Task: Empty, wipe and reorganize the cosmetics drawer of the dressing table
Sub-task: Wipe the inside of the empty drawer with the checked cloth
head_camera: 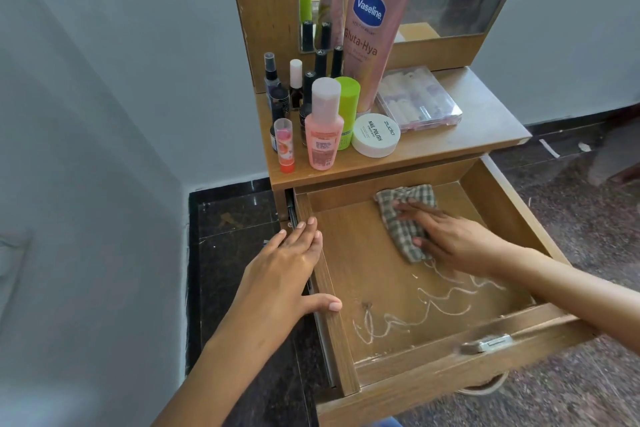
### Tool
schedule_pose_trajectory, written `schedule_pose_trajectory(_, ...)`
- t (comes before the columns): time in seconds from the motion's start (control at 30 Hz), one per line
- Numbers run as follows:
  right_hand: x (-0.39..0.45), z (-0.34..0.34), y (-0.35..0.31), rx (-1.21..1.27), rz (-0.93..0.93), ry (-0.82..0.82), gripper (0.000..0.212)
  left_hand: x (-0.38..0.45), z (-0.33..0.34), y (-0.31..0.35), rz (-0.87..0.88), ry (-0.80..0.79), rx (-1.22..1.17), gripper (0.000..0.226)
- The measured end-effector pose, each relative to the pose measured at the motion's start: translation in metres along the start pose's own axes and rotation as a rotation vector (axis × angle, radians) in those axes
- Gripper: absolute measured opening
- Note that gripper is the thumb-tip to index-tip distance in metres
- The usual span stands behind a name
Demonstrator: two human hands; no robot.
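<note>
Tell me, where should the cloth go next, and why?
Probably toward the front of the drawer. The right hand presses the checked cloth flat near the back, while white squiggly streaks mark the bottom nearer the front. The left hand steadies the left wall.

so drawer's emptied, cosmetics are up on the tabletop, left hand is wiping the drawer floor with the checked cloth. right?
One thing is wrong: the right hand presses the checked cloth on the drawer floor. The left hand rests on the drawer's left wall. The cosmetics are up on the tabletop, as the head view shows.
</note>
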State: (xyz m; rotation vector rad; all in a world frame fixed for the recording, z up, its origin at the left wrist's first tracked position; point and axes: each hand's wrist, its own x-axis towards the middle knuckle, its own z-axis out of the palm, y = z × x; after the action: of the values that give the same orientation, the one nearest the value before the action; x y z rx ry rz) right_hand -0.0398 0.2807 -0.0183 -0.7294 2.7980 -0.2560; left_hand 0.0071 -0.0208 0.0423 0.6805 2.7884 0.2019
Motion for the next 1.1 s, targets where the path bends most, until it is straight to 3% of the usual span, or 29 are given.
schedule_pose_trajectory(0.13,0.001,0.005,-0.01,0.346,0.12,-0.071,0.05,0.0,0.002,-0.001,-0.018,0.002,-0.026,0.098)
schedule_pose_trajectory(0.2,0.004,0.008,-0.024,0.405,0.108,-0.076,0.056,-0.001,0.003,-0.001,-0.016,0.009,-0.033,0.098)
schedule_pose_trajectory(0.33,0.027,0.015,-0.062,0.241,-0.039,-0.152,0.068,-0.001,0.005,-0.002,0.006,0.049,-0.056,0.097)
schedule_pose_trajectory(0.47,0.05,0.032,-0.098,0.052,-0.18,-0.096,0.066,-0.003,0.004,-0.003,0.0,0.052,-0.078,0.095)
schedule_pose_trajectory(0.67,0.042,0.022,-0.067,-0.067,-0.215,-0.071,0.065,-0.003,0.004,-0.001,0.014,0.071,-0.072,0.094)
schedule_pose_trajectory(0.97,-0.005,0.001,0.005,-0.056,0.071,-0.117,0.081,-0.003,0.005,-0.002,0.022,0.068,-0.077,0.097)
schedule_pose_trajectory(1.1,0.0,0.012,-0.02,0.242,0.228,-0.105,0.075,-0.002,0.003,-0.002,0.022,0.063,-0.05,0.097)
